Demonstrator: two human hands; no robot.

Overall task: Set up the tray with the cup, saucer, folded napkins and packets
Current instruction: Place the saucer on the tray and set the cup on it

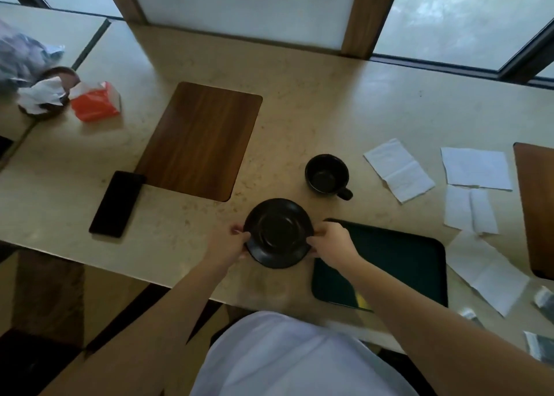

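Head view, lower centre of the frame. Left hand (229, 245): fingers curled on the left rim of the saucer (278, 233). Right hand (332, 245): fingers pinching the saucer's right rim. Saucer: black, round, held between both hands just left of the tray; whether it rests on the table (329, 110) or is lifted clear cannot be told.

Tray (419, 263): dark, rectangular, lower right of centre, at the table's near edge, partly under the right forearm.

Cup (327, 173): black, upright, handle toward lower right, above the tray, apart from the saucer.

Napkins (398, 169): several white sheets lying flat, right of the cup and tray.

Packets (542, 344): blurred, silvery, lower right edge.

Wooden mat (201, 137): upper left of centre. Phone (115, 203): black, touching the mat's lower left corner. Red tissue pack (96, 103): upper left.
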